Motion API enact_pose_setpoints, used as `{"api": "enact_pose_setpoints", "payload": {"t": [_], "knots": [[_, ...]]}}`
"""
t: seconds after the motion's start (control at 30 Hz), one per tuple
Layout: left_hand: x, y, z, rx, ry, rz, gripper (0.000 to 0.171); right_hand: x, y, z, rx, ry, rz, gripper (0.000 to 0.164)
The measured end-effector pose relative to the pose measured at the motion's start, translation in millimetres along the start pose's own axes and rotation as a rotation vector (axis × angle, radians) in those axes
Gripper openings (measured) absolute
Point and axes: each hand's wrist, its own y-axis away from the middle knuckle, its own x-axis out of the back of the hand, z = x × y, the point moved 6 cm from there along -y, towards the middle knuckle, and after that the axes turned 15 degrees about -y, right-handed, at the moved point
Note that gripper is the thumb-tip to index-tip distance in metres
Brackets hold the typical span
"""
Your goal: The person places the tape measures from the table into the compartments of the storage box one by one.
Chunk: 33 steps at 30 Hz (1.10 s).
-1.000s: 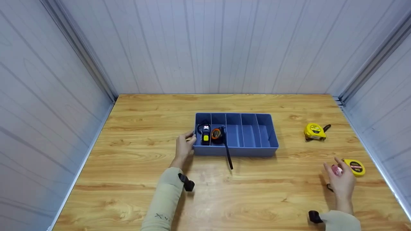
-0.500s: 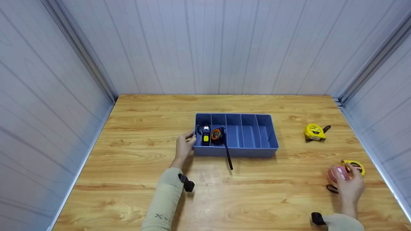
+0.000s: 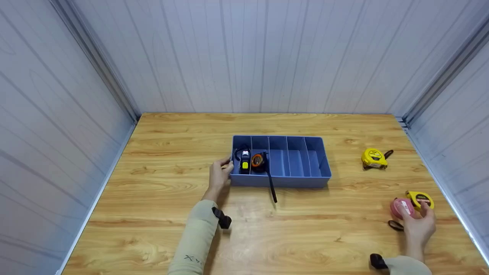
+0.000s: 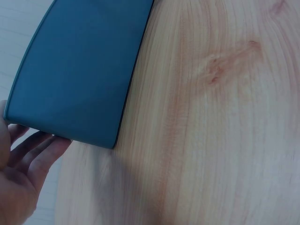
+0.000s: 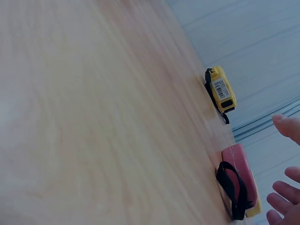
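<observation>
My left hand (image 3: 219,175) holds the left end of a blue divided box (image 3: 280,181); in the left wrist view the fingers (image 4: 46,157) lie against its end wall, the thumb at the rim. A black tape measure (image 3: 245,156) with a yellow button stands in the leftmost compartment. Beside it, a black and orange tape measure (image 3: 258,160) sits in the second, its strap hanging over the front wall. At the right, my right hand (image 3: 419,229) is spread by a pink tape measure (image 3: 402,208) with a black strap. The right wrist view shows a gap between its fingers and that tape measure.
A yellow tape measure (image 3: 420,199) lies right behind the pink one. Farther back on the wooden table (image 3: 305,236) is another yellow tape measure (image 3: 374,158) with a black strap. Pale panel walls (image 3: 244,57) enclose the table at the back and sides.
My right hand has shifted right and drawn slightly back, its fingers spreading, so the pink tape measure shows more fully. The left hand and the box stay in place.
</observation>
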Motion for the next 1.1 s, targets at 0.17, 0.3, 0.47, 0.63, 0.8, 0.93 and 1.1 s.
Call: {"api": "enact_pose_setpoints", "payload": {"t": [0.17, 0.3, 0.47, 0.63, 0.8, 0.93, 1.1], "knots": [[0.5, 0.3, 0.5, 0.002, 0.010, 0.006, 0.032, 0, -2, 6, -0.038, 0.013, 0.008, 0.075], [0.5, -0.1, 0.5, 0.005, 0.020, 0.011, 0.032, -1, -4, 12, -0.111, -0.007, -0.007, 0.080], [0.5, -0.3, 0.7, -0.009, 0.017, 0.014, 0.031, -2, -6, 19, -0.176, -0.055, -0.021, 0.086], [0.4, 0.0, -0.3, -0.001, 0.016, 0.013, 0.032, -4, -8, 22, -0.207, -0.094, -0.038, 0.093], [0.3, 0.8, 0.3, 0.003, 0.023, 0.004, 0.032, -5, -9, 22, -0.175, -0.054, -0.029, 0.093], [0.4, 1.6, 0.5, 0.015, 0.040, -0.007, 0.033, -6, -10, 22, -0.157, 0.004, -0.037, 0.093], [0.0, 1.6, 0.1, 0.015, 0.028, -0.006, 0.032, -7, -12, 25, -0.145, 0.033, -0.053, 0.093]]}}
